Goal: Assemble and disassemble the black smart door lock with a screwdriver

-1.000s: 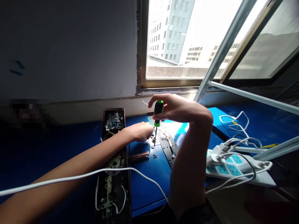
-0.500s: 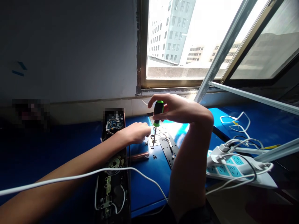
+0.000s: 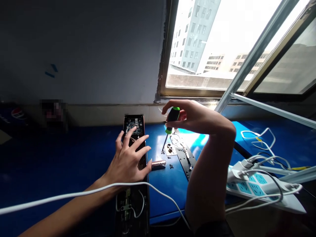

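Right hand (image 3: pixel 195 115) pinches a green-and-black screwdriver (image 3: pixel 173 116) between thumb and curled fingertips, its shaft angled down just beside a black metal plate (image 3: pixel 185 158), right of an opened electronic lock panel (image 3: pixel 133 123). Left hand (image 3: pixel 127 161), fingers spread wide, rests on that panel.

Pepsi globe logo (image 3: pixel 17 113), red, white and blue, on a dark blue surface (image 3: pixel 10 121) at far left, nearby lettering too dark to read
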### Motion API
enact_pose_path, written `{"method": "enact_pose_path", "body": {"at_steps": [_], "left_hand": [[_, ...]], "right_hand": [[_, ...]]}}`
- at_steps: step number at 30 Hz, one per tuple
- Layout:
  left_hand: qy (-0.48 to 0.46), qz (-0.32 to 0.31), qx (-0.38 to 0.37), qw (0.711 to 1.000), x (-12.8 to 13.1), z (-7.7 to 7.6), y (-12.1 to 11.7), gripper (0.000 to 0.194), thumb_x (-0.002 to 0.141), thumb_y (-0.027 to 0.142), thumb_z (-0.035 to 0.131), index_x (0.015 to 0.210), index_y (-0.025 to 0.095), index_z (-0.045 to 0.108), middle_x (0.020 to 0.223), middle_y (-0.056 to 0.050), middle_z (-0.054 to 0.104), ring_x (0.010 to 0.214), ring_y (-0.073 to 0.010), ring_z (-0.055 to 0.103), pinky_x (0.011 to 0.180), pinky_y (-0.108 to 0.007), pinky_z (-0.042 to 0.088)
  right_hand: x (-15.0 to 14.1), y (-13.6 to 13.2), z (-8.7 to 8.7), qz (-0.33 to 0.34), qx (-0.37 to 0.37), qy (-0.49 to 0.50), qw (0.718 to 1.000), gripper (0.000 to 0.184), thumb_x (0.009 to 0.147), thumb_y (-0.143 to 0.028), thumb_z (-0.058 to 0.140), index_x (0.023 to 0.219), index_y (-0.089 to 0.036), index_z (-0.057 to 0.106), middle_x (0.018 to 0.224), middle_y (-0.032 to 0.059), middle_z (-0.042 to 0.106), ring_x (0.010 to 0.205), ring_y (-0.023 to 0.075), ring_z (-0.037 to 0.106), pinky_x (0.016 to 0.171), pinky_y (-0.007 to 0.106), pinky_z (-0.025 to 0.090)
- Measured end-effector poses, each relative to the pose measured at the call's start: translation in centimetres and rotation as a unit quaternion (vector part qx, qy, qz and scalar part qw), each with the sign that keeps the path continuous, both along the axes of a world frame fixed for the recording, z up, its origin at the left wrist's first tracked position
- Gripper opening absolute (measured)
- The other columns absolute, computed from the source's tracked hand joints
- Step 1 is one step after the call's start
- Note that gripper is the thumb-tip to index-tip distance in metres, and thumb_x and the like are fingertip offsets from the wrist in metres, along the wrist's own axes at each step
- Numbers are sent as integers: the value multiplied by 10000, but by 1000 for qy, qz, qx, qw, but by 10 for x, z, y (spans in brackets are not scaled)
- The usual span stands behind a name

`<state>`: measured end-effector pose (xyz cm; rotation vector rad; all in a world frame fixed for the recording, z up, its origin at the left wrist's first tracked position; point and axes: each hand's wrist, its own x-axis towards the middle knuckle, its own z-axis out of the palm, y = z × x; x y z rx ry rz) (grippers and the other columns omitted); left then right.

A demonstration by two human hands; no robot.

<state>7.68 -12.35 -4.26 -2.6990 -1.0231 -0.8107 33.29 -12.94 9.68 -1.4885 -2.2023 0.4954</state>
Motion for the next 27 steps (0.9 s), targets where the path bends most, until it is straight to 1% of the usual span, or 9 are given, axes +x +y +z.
{"method": "enact_pose_path", "body": {"at_steps": [2, 4, 8, 11, 15, 18, 22, 24, 27], "left_hand": [[-12, 11, -11, 1000, 1, -4, -3, 347, 837, 406, 706, 1133, 253, 803, 1531, -71, 607, 1548, -496, 285, 1230, -818, 113], [-17, 17, -25, 999, 2, -6, -3, 346, 807, 365, 709, 1125, 260, 801, 1535, -59, 602, 1548, -496, 282, 1227, -830, 88], [-20, 13, -62, 998, 0, -4, 3, 332, 790, 332, 719, 1104, 261, 801, 1541, -61, 594, 1536, -495, 298, 1204, -852, 142], [-24, 11, -72, 997, -4, -3, 10, 312, 791, 331, 728, 1083, 257, 808, 1544, -72, 588, 1533, -485, 306, 1194, -847, 189], [-20, 19, -74, 997, -9, -1, 24, 313, 782, 318, 724, 1075, 254, 817, 1534, -71, 599, 1534, -476, 309, 1201, -827, 202], [-17, 25, -77, 997, -10, 1, 35, 307, 789, 323, 712, 1066, 243, 820, 1529, -77, 603, 1534, -471, 311, 1213, -811, 202], [-13, 30, -84, 996, -9, 3, 50, 310, 785, 320, 706, 1061, 234, 819, 1521, -82, 611, 1531, -471, 318, 1216, -799, 208], [-14, 29, -89, 996, -8, 3, 57, 304, 790, 320, 701, 1059, 241, 817, 1516, -74, 616, 1533, -466, 319, 1216, -797, 207], [-18, 26, -95, 995, -6, 1, 65, 292, 799, 340, 706, 1054, 252, 816, 1524, -69, 609, 1532, -459, 323, 1209, -800, 212]], "right_hand": [[-2, 3, -1, 1, -6, -1, 1000, 336, 895, -375, 761, 1196, -272, 654, 919, 14, 785, 755, 169, 723, 632, 307, 576], [-5, 5, -2, 1, -12, -4, 1000, 345, 896, -387, 757, 1204, -273, 653, 906, 16, 779, 756, 175, 723, 636, 314, 577], [-9, 7, -3, -10, -6, -27, 1000, 358, 896, -385, 748, 1225, -279, 656, 905, 26, 768, 770, 186, 718, 643, 327, 571], [-11, 9, -3, -9, -6, -31, 999, 360, 902, -389, 741, 1235, -289, 650, 895, 21, 766, 767, 187, 713, 635, 326, 566], [-14, 15, -4, 5, -1, -25, 1000, 357, 904, -385, 741, 1235, -286, 653, 941, 23, 768, 777, 178, 712, 653, 324, 571], [-20, 21, -5, 9, -9, -28, 1000, 320, 896, -386, 742, 1183, -265, 667, 939, 24, 766, 757, 167, 705, 635, 307, 557], [-36, 33, -13, -36, 34, -65, 997, 184, 850, -316, 762, 993, -232, 684, 929, 22, 753, 725, 142, 658, 634, 286, 504], [-44, 40, -19, -66, 48, -97, 992, 157, 829, -278, 763, 953, -232, 680, 962, 24, 748, 747, 141, 648, 650, 283, 483], [-52, 49, -28, -95, -1, -143, 985, 176, 807, -246, 745, 965, -230, 669, 943, 43, 745, 749, 162, 656, 625, 285, 462]]}}
